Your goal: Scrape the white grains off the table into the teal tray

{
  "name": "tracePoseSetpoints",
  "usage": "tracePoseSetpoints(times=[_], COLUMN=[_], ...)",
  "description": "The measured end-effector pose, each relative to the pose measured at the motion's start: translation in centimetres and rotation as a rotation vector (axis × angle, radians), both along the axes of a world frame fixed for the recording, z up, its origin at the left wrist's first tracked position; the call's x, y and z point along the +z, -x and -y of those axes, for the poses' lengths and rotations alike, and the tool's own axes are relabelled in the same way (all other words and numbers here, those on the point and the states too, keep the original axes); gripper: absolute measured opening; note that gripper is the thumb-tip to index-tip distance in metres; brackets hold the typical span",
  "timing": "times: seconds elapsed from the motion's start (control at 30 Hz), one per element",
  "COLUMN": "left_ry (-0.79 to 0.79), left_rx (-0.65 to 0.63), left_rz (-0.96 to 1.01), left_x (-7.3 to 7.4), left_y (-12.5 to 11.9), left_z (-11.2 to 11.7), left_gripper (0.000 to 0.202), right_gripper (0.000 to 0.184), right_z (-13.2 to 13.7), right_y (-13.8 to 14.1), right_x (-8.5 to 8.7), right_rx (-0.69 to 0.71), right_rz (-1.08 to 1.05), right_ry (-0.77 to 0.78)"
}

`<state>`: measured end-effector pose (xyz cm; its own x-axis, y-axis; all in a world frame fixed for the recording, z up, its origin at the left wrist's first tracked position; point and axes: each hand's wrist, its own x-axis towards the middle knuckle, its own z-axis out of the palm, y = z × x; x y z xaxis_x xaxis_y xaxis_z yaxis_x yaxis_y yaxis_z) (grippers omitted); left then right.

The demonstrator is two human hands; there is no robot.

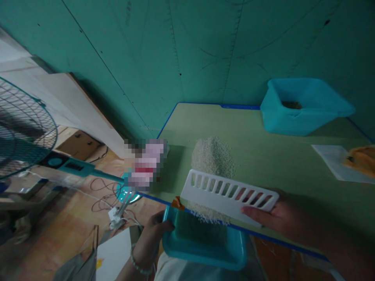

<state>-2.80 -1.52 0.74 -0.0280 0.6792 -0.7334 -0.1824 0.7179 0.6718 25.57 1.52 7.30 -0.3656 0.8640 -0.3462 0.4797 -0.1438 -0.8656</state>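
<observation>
My right hand (278,214) grips one end of a long white plastic piece with a row of slots (211,195), its thumb on the near face. That piece stands on its long edge across a heap of small white grains (211,153), which look like rice or pellets. Some grains lie in front of it, at the table's near edge. Below that edge, my left hand (154,234) is closed on the left rim of a teal plastic basin (205,255). The part of the basin under the table edge is hidden.
On the green table (252,156) with a blue edge, a second teal bin (293,121) stands at the back right. A white sheet (334,162) and something orange (363,162) lie at right. A teal fan (26,128) and cables (102,195) are at left.
</observation>
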Motion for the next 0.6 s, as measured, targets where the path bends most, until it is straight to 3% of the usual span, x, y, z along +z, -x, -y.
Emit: tracePoseSetpoints(times=[0.23,0.43,0.6], left_ry=[0.009,0.041,0.035], left_rx=[0.019,0.032,0.035], left_rz=[0.012,0.005,0.017], left_x=[-0.54,-0.09,0.27], left_y=[-0.16,-0.82,-0.81], left_z=[0.18,0.20,0.14], left_gripper=[0.024,0.023,0.021], right_gripper=[0.038,0.036,0.029], right_z=[-0.01,0.31,-0.03], right_y=[-0.23,-0.26,-0.81], right_x=[-0.98,-0.82,-0.98], right_rx=[-0.001,-0.028,-0.135], right_rz=[-0.103,-0.180,-0.214], right_ry=[0.069,0.160,0.133])
